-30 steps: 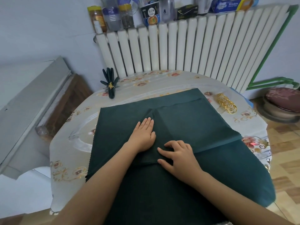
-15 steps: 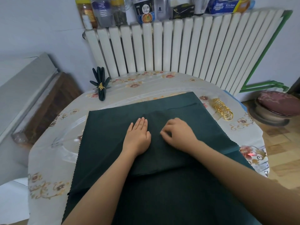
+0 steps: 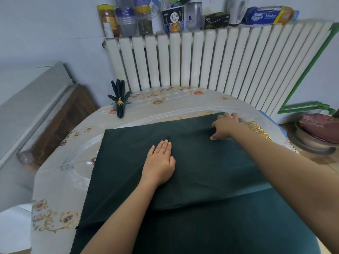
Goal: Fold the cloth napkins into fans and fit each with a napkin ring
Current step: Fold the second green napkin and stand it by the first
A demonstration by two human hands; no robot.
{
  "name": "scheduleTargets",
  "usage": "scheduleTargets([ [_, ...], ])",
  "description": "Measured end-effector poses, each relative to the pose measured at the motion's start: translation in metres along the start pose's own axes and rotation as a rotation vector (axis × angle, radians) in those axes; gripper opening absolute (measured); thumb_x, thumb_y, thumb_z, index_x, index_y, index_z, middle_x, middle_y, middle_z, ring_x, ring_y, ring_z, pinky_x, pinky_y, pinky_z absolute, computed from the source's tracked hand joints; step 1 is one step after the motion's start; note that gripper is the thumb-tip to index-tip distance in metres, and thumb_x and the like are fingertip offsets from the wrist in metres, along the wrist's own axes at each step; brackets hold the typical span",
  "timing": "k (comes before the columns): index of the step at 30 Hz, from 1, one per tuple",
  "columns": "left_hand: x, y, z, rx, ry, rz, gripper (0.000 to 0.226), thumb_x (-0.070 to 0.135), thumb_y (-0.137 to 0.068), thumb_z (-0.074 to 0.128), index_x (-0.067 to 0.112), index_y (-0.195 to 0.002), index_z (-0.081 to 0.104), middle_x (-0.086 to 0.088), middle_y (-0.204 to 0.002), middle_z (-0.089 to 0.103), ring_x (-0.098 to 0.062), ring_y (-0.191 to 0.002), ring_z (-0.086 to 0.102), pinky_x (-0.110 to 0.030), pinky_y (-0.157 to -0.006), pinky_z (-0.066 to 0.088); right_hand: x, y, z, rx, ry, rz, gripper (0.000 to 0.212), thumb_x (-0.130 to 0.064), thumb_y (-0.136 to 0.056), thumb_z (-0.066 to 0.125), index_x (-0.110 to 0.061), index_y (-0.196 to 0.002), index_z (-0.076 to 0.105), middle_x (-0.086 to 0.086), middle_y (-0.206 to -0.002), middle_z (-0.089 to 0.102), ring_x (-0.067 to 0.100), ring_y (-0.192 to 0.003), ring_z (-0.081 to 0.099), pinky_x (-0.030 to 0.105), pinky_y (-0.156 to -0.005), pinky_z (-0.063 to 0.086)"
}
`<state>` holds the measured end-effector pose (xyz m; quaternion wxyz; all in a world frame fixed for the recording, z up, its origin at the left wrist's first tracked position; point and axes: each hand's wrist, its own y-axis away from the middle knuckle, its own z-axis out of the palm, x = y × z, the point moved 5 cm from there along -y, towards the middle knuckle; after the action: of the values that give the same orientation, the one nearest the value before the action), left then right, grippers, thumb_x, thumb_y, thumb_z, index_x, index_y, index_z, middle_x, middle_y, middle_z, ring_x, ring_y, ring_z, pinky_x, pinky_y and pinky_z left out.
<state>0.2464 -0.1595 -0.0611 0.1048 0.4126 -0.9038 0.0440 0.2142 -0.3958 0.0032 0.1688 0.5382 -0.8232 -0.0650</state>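
Small room, white radiator (image 3: pixel 220 59) against the back wall with jars and boxes lined up on top, and a round desk (image 3: pixel 60 180) in a floral cover pushed right up to it. A dark green napkin (image 3: pixel 128 171) is spread flat over most of the desk, its near part folded up over itself, so you get a double layer in the middle and a fold line running across near the front.

Left hand (image 3: pixel 159 162) lies flat on the middle of the cloth, fingers straight and together, pressing down. My guess is that's there to pin the layers so nothing slides. Right hand (image 3: pixel 224 128) is reaching out to the far right corner of the napkin; the fingers look curled on the edge there, probably pinching it to square it up, though the blur makes it hard to say for sure.

Just past that hand sits a pile of gold rings (image 3: pixel 259 130), close by for when the pleating's done. One finished fan (image 3: pixel 119 99) already stands at the far left with its ring on, out of the way. So this one's early, no pleats yet.
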Motion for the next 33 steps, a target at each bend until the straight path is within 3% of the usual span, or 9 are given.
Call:
scheduleTargets([
  [3, -0.001, 0.0, -0.001, 0.011, 0.008, -0.002, 0.055, 0.03, -0.1, 0.02, 0.017, -0.152, 0.008, 0.005, -0.159, 0.001, -0.006, -0.145, -0.004, -0.03, -0.119, -0.005, 0.0, 0.008, -0.01, 0.118, 0.06, 0.037, 0.025, -0.032, -0.085, 0.058, -0.022, -0.107, 0.064, 0.003, -0.11, 0.054, 0.026, -0.115, 0.039, 0.048, -0.109, 0.018],
  [6, -0.001, 0.001, -0.002, 0.02, 0.026, -0.006, 0.054, 0.03, -0.1, 0.022, 0.018, -0.152, 0.011, 0.005, -0.159, 0.004, -0.006, -0.145, -0.002, -0.031, -0.119, -0.003, 0.001, 0.038, -0.023, 0.239, -0.042, 0.065, 0.02, -0.014, -0.083, 0.053, -0.019, -0.099, 0.063, -0.001, -0.085, 0.06, 0.021, -0.086, 0.053, 0.036, -0.09, 0.036],
  [8, 0.0, 0.002, -0.004, 0.041, 0.059, -0.007, 0.053, 0.03, -0.101, 0.023, 0.018, -0.152, 0.016, 0.004, -0.159, 0.008, -0.006, -0.146, 0.002, -0.031, -0.119, -0.001, -0.006, 0.064, -0.024, 0.314, -0.24, 0.047, 0.025, -0.01, -0.083, 0.052, -0.018, -0.104, 0.063, 0.002, -0.094, 0.064, 0.023, -0.088, 0.057, 0.032, -0.079, 0.044],
  [12, 0.001, 0.005, -0.006, 0.086, 0.157, -0.005, 0.052, 0.03, -0.101, 0.024, 0.015, -0.15, 0.02, 0.001, -0.157, 0.02, -0.009, -0.145, 0.011, -0.031, -0.119, 0.004, -0.053, 0.122, -0.002, 0.474, -0.453, -0.082, 0.032, -0.014, -0.084, 0.052, -0.024, -0.112, 0.063, 0.001, -0.11, 0.066, 0.024, -0.106, 0.057, 0.033, -0.085, 0.047],
  [17, 0.0, 0.007, -0.008, 0.106, 0.204, -0.009, 0.055, 0.033, -0.101, 0.026, 0.012, -0.151, 0.016, -0.003, -0.156, 0.024, -0.012, -0.144, 0.017, -0.032, -0.119, 0.006, -0.106, 0.155, 0.044, 0.457, -0.613, -0.21, 0.03, -0.015, -0.089, 0.051, -0.023, -0.115, 0.064, -0.005, -0.112, 0.066, 0.017, -0.108, 0.054, 0.029, -0.087, 0.042],
  [23, 0.001, 0.005, -0.003, 0.026, 0.01, 0.052, 0.056, 0.053, -0.098, 0.024, 0.036, -0.15, 0.011, 0.0, -0.159, 0.014, -0.013, -0.146, 0.007, -0.037, -0.119, 0.004, -0.115, 0.174, 0.059, 0.508, -0.727, -0.259, 0.029, -0.017, -0.092, 0.053, -0.021, -0.119, 0.062, -0.007, -0.113, 0.065, 0.01, -0.108, 0.053, 0.021, -0.091, 0.04],
  [25, 0.0, 0.004, -0.002, 0.004, -0.038, 0.044, 0.056, 0.055, -0.097, 0.025, 0.039, -0.149, 0.015, 0.001, -0.159, 0.009, -0.012, -0.146, 0.003, -0.037, -0.119, 0.002, -0.11, 0.179, 0.062, 0.529, -0.7, -0.241, 0.027, -0.017, -0.085, 0.063, -0.019, -0.111, 0.067, -0.006, -0.105, 0.067, 0.013, -0.102, 0.058, 0.023, -0.089, 0.043],
  [29, 0.002, 0.005, -0.002, 0.001, -0.025, 0.044, 0.054, 0.055, -0.097, 0.024, 0.04, -0.148, 0.017, 0.002, -0.159, 0.008, -0.011, -0.146, 0.002, -0.036, -0.118, 0.001, -0.087, 0.182, 0.07, 0.645, -0.577, -0.1, 0.014, -0.02, -0.063, 0.081, -0.023, -0.074, 0.073, -0.01, -0.069, 0.066, 0.016, -0.065, 0.061, 0.029, -0.061, 0.051],
  [33, 0.001, 0.005, -0.003, 0.0, -0.013, 0.039, 0.054, 0.056, -0.097, 0.022, 0.041, -0.148, 0.017, 0.002, -0.159, 0.009, -0.011, -0.146, 0.002, -0.036, -0.118, 0.001, -0.086, 0.186, 0.071, 0.712, -0.593, -0.117, 0.013, -0.019, -0.063, 0.084, -0.023, -0.067, 0.072, -0.011, -0.063, 0.064, 0.015, -0.059, 0.059, 0.028, -0.056, 0.049],
])
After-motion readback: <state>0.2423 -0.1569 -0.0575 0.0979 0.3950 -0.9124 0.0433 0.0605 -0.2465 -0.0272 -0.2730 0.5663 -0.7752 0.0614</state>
